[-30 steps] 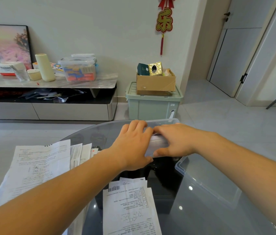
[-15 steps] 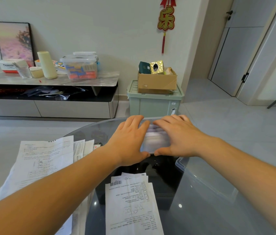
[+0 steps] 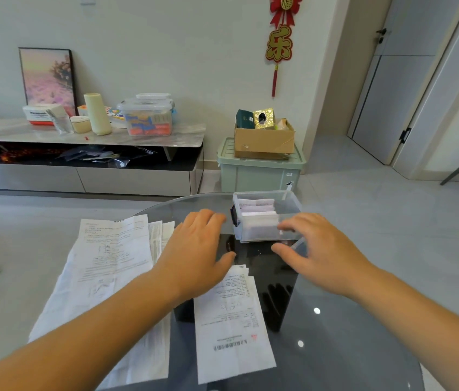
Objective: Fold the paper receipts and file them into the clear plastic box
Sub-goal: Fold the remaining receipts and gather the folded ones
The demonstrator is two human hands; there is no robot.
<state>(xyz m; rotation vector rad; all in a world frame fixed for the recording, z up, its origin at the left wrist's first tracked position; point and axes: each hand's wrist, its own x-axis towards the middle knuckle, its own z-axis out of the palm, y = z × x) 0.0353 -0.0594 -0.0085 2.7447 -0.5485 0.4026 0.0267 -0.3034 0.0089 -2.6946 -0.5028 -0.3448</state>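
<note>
Glossy glass table (image 3: 335, 348), clear smooth plastic box (image 3: 267, 235), matt white paper receipts (image 3: 231, 328), brown cardboard carton (image 3: 265, 143).

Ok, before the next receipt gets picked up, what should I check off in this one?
1. Left hand and right hand free, holding nothing: ok.
2. Clear plastic box open on top: ok.
3. Folded receipts sit inside the box: ok.
4. Free room at the box's right side: ok.
5. Next receipt lies flat, unfolded, near the hands: ok.
6. Paper stack fully on the table: cannot tell.
</note>
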